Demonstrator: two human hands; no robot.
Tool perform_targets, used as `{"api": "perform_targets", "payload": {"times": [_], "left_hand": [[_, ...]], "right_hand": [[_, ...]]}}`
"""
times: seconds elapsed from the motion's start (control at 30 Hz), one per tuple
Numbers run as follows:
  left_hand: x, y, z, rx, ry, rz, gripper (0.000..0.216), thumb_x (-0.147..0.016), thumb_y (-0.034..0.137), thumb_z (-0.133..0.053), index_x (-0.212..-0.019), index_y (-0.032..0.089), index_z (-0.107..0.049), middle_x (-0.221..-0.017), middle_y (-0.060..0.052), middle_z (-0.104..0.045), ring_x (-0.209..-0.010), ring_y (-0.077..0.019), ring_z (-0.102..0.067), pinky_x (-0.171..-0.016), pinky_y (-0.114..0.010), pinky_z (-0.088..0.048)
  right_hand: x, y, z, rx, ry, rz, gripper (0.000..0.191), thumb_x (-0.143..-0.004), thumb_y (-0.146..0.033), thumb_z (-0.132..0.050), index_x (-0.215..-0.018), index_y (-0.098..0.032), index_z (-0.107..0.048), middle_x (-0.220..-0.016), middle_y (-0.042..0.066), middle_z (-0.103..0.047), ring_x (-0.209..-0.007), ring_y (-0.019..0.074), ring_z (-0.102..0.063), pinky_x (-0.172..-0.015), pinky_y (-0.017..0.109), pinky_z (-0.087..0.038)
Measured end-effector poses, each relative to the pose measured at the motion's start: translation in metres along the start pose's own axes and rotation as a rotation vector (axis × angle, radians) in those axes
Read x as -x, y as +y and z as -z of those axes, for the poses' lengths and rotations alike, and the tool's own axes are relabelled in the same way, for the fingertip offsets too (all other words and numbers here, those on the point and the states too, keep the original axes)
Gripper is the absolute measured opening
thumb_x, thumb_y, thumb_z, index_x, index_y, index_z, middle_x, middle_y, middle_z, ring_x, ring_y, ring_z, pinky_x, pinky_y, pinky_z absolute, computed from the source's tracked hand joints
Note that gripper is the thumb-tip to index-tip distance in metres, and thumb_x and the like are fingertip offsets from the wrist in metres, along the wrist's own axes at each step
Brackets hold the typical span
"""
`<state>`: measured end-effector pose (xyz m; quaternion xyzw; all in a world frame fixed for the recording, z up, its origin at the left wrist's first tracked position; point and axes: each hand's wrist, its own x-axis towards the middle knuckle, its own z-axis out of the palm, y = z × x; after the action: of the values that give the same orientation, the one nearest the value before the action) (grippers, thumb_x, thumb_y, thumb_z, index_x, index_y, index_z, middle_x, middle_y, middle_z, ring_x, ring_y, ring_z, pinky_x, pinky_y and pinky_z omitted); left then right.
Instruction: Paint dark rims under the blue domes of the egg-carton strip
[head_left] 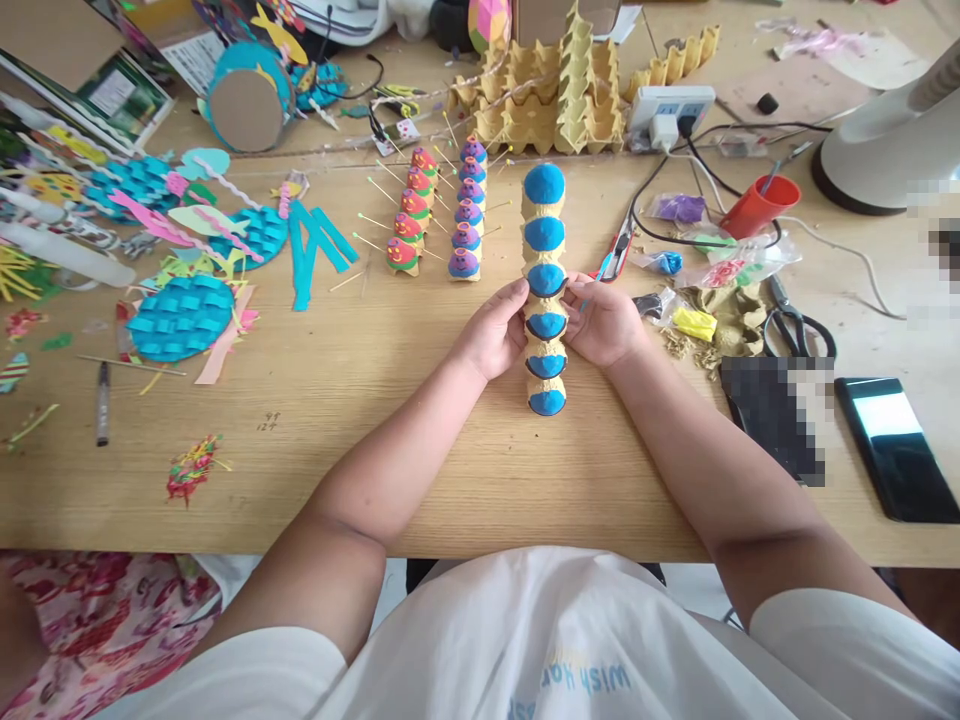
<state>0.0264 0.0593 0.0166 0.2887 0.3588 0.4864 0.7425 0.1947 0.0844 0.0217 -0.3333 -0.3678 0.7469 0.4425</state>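
Both your left hand (491,335) and right hand (604,322) gripped one blue-domed carton strip (545,235) mid-frame on the bench (420,450), fingers (517,292) closed round it.

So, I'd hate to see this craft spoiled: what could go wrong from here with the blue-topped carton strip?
The left hand and right hand pinch the carton strip at its middle, so pressing fingers could dent the soft-looking blue caps. The purple figure row, studded with thin sticks, stands close beside the left hand; a sideways shift might knock it.
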Motion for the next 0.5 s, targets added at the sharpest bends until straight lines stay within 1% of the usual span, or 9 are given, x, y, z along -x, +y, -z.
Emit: {"api": "perform_targets", "payload": {"times": [0.07, 0.13, 0.3, 0.37, 0.43, 0.5], "left_hand": [[-0.0002, -0.0003, 0.0007, 0.019, -0.005, -0.003, 0.045, -0.101, 0.069, -0.068, -0.112, 0.025, -0.075, -0.099, -0.005, -0.086, -0.100, -0.0270, -0.086, -0.087, -0.040, -0.072], [-0.0002, -0.0002, 0.0009, 0.033, -0.015, -0.009, 0.041, -0.102, 0.065, -0.070, -0.110, 0.025, -0.074, -0.098, -0.004, -0.086, -0.099, -0.0267, -0.086, -0.086, -0.039, -0.071], [-0.0004, 0.0001, 0.0012, 0.046, 0.006, 0.013, 0.035, -0.102, 0.059, -0.072, -0.106, 0.025, -0.075, -0.092, -0.003, -0.085, -0.095, -0.0265, -0.087, -0.085, -0.039, -0.070], [-0.0005, 0.0002, 0.0012, 0.060, 0.015, 0.019, 0.035, -0.102, 0.059, -0.073, -0.105, 0.024, -0.075, -0.091, -0.003, -0.085, -0.094, -0.0257, -0.087, -0.085, -0.038, -0.070], [-0.0003, 0.0002, 0.0008, 0.079, 0.015, 0.022, 0.035, -0.103, 0.059, -0.072, -0.104, 0.024, -0.075, -0.092, -0.003, -0.085, -0.094, -0.0251, -0.086, -0.086, -0.038, -0.070], [0.0003, 0.0004, -0.0003, 0.091, 0.010, 0.016, 0.035, -0.104, 0.059, -0.071, -0.105, 0.024, -0.075, -0.094, -0.003, -0.086, -0.097, -0.0247, -0.086, -0.088, -0.037, -0.069]], "right_hand": [[0.0002, -0.0010, -0.0009, -0.016, 0.008, 0.004, 0.025, -0.085, -0.043, -0.078, -0.084, -0.025, -0.061, -0.062, -0.007, -0.038, -0.054, 0.0121, -0.028, -0.051, 0.027, -0.030], [-0.0001, -0.0009, -0.0008, -0.030, -0.007, 0.011, 0.028, -0.084, -0.044, -0.081, -0.084, -0.025, -0.062, -0.063, -0.007, -0.038, -0.054, 0.0110, -0.029, -0.051, 0.026, -0.031], [-0.0022, 0.0034, 0.0032, -0.024, -0.100, 0.011, 0.051, -0.077, -0.056, -0.092, -0.076, -0.025, -0.052, -0.060, -0.010, -0.035, -0.053, 0.0096, -0.026, -0.050, 0.025, -0.031], [-0.0031, 0.0050, 0.0050, -0.030, -0.122, 0.016, 0.056, -0.074, -0.058, -0.096, -0.074, -0.025, -0.050, -0.059, -0.010, -0.035, -0.054, 0.0092, -0.026, -0.050, 0.025, -0.031], [-0.0038, 0.0054, 0.0061, -0.034, -0.113, 0.021, 0.057, -0.073, -0.057, -0.096, -0.074, -0.025, -0.049, -0.059, -0.010, -0.035, -0.054, 0.0092, -0.028, -0.051, 0.026, -0.033], [-0.0042, 0.0046, 0.0064, -0.007, -0.093, -0.027, 0.054, -0.076, -0.057, -0.094, -0.076, -0.026, -0.049, -0.061, -0.010, -0.036, -0.055, 0.0104, -0.033, -0.052, 0.027, -0.037]]}}
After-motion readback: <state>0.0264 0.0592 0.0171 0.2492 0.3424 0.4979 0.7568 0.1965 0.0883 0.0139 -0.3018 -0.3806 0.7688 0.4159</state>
